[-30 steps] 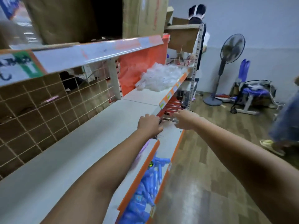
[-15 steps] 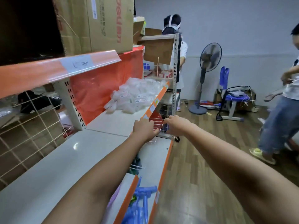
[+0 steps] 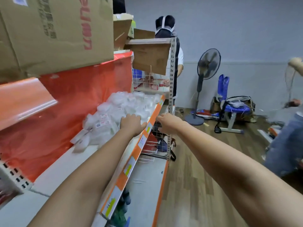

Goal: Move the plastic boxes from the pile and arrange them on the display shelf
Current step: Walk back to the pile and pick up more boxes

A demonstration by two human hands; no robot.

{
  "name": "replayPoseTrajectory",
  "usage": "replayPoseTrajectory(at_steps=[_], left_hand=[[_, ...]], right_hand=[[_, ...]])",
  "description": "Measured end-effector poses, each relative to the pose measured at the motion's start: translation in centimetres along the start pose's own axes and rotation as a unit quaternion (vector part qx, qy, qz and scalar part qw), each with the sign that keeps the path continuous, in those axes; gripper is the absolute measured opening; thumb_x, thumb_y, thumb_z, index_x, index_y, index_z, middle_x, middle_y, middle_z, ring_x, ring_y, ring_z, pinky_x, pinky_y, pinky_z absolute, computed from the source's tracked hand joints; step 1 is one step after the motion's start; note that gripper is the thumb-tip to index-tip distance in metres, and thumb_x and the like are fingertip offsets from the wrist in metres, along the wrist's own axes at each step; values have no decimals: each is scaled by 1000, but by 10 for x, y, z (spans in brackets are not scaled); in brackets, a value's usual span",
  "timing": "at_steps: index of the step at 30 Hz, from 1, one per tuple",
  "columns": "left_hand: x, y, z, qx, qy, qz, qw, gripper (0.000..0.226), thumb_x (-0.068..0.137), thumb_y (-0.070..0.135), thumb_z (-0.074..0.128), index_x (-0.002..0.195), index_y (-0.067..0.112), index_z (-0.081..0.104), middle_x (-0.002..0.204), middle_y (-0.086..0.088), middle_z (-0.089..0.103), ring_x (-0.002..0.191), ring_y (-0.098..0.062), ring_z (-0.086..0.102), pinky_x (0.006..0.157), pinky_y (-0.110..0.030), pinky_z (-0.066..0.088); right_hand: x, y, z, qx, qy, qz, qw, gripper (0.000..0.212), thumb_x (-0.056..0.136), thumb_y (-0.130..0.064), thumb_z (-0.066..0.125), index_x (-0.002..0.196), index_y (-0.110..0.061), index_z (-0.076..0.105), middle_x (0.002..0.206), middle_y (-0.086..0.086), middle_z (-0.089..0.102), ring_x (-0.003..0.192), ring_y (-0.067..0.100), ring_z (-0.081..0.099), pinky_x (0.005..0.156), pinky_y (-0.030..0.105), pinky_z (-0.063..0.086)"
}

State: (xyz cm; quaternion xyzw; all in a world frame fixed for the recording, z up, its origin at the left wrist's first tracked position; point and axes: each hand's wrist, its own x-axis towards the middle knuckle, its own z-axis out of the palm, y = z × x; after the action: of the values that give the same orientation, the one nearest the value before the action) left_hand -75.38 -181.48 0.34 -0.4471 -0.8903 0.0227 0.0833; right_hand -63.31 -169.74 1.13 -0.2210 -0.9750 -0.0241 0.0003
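I reach with my left hand (image 3: 131, 122) and right hand (image 3: 165, 120), both holding nothing, fingers loose, toward the pile of plastic boxes (image 3: 114, 117) on the shelf (image 3: 148, 126), and next I must grip one.

- I see a cardboard box (image 3: 55, 30) on the top shelf.
- A fan (image 3: 207, 69) stands by the wall.
- Beside it, a blue chair (image 3: 232, 108).
- A person (image 3: 167, 33) stands behind the rack.

- Plastic boxes (image 3: 121, 110): clear-white pile, far along the shelf, small red-and-blue labels.
- Display shelf (image 3: 68, 164): white board, orange edge strip (image 3: 131, 166) with white and yellow tags.
- Back panel (image 3: 78, 99): glossy red-orange.
- Cardboard box (image 3: 54, 30), upper left: brown, red lettering.
- Floor (image 3: 196, 185): brown wood grain.
- Fan (image 3: 207, 66), far right: black.
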Motion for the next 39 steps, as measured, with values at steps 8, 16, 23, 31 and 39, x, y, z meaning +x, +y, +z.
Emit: replayPoseTrajectory(at_steps=[8,16,23,31,39], left_hand=[[100,-8,32,5,-16,-46,999,51,96,49,36,130,15,52,130,-10,53,122,-28,44,97,-38,35],[181,-22,41,-16,1,-149,989,48,95,46,40,124,12,57,123,-12,56,117,-29,48,89,-37,41],[226,-34,56,-32,-31,-202,978,52,90,48,48,130,14,52,129,-10,51,120,-28,44,91,-38,41],[277,-46,75,-76,-78,-256,961,70,84,54,57,140,17,37,138,-10,40,126,-31,38,98,-40,37],[297,-63,81,-101,-93,-248,959,66,81,44,63,137,19,37,134,-10,40,122,-32,37,89,-37,40]], right_hand=[[119,52,34,19,-34,-41,998,47,93,-26,51,138,-14,41,135,11,45,124,31,43,98,44,44],[225,94,36,23,-40,-125,991,49,94,-24,50,140,-15,37,136,11,42,126,30,39,92,41,42],[291,108,48,20,-50,-178,983,47,93,-19,50,139,-17,38,136,9,41,126,27,39,92,38,41],[357,102,60,14,-66,-258,964,52,90,-12,55,139,-20,38,138,6,39,126,25,39,88,35,41],[400,98,56,23,-119,-314,942,42,83,-17,70,123,-16,56,128,6,43,115,24,46,91,31,41]])
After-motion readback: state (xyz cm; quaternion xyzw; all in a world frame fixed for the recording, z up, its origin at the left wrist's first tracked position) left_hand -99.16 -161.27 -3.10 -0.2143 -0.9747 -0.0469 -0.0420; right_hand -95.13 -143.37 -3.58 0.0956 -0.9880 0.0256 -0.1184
